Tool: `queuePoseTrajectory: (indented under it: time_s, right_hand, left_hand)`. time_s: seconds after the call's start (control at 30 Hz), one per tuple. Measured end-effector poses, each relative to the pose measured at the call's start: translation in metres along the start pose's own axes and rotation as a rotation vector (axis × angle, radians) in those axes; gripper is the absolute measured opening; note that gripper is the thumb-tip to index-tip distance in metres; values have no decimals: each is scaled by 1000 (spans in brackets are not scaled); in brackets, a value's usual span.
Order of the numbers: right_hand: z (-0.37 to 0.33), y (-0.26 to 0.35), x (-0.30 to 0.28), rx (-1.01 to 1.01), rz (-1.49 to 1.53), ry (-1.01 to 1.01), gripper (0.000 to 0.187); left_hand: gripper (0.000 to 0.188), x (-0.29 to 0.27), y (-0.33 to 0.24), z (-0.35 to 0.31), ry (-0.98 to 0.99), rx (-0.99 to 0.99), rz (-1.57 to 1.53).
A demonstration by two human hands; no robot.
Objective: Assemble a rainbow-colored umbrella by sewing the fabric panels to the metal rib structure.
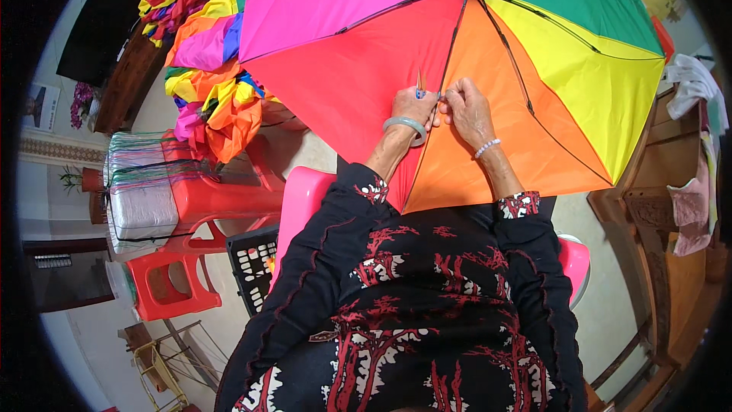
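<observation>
An open multicoloured umbrella (358, 61) lies before me with its underside up and its black ribs showing. Both hands meet at the rib (456, 34) along the seam between the red and orange panels. My left hand (412, 109), wearing a pale green bangle, is closed at this seam. From it sticks up a small pointed tool (419, 85) with a blue part, which looks like thread snips. My right hand (469, 113), with a beaded bracelet, is closed in a pinch right beside the left fingertips. What the right fingertips hold is too small to make out.
Left of me, a pile of colourful umbrella cloth (217, 69) sits near red plastic stools (221, 194). A wrapped white bundle with strings (141, 191) and a black crate (252, 263) are nearby. Carved wooden furniture (656, 206) with draped cloths stands at right. Under me is a pink chair (303, 198).
</observation>
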State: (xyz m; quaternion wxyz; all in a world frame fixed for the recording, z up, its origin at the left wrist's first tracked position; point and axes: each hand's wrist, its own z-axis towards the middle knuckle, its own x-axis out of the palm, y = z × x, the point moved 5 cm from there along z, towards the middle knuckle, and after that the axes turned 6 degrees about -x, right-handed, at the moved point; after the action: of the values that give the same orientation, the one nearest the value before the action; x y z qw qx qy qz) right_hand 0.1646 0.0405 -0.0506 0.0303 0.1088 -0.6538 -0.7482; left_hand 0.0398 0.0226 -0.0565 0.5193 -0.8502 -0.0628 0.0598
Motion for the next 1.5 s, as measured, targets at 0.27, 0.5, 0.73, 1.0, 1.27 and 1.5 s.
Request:
queuePoseTrajectory:
  time_s: [0.27, 0.5, 0.73, 1.0, 1.27, 1.5]
  right_hand:
    - [0, -1, 0, 1, 19, 7, 13]
    - [-1, 2, -1, 6, 16, 37, 13]
    - [-2, 2, -1, 92, 97, 70, 13]
    - [-3, 3, 0, 133, 157, 118, 12]
    - [-5, 5, 0, 151, 179, 158, 11]
    - [-9, 14, 4, 192, 230, 156, 10]
  left_hand:
    - [19, 0, 0, -1, 9, 1, 17]
    - [19, -1, 1, 1, -21, 4, 54]
    - [18, -1, 0, 1, -45, 19, 91]
    - [21, -1, -3, -4, -35, 7, 119]
    - [18, -3, -3, -1, -85, 43, 114]
    - [19, -4, 0, 2, -101, 56, 126]
